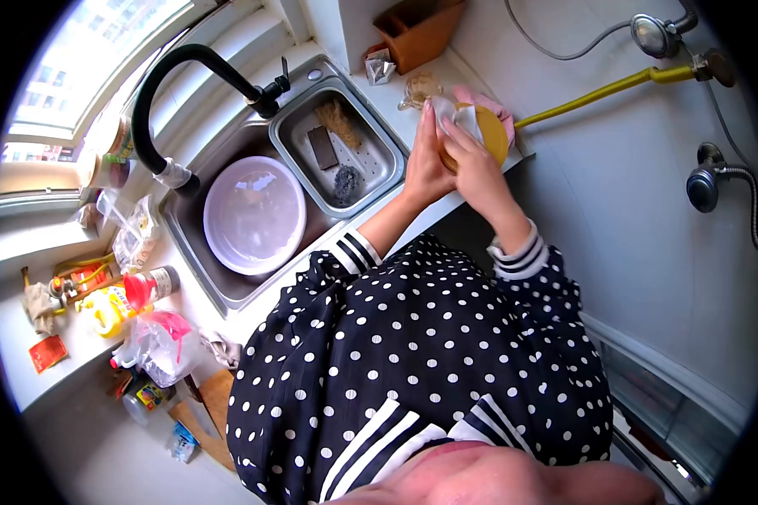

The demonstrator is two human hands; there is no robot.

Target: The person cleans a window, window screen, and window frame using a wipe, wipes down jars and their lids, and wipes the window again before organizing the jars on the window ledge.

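Above the counter's right end, my hands are together around a round, yellow, disc-like thing (494, 135), whose exact kind I cannot make out. My left hand (428, 168) grips it from the left, its fingers pointing up and partly hidden. A white cloth or sheet (461, 114) lies against the yellow surface. My right hand (473, 160) is closed over this white piece, fingers pressing it to the disc. Just behind are a clear amber-tinted vessel (421, 87) and a pink cloth (490, 103).
Left of my hands is a double sink (394, 172) with a black faucet (195, 52). A lilac basin (213, 210) stands in one bowl; a scouring pad (346, 182) lies in the other. A yellow pipe (589, 102) runs along the right wall. Bottles and bags crowd the left counter.
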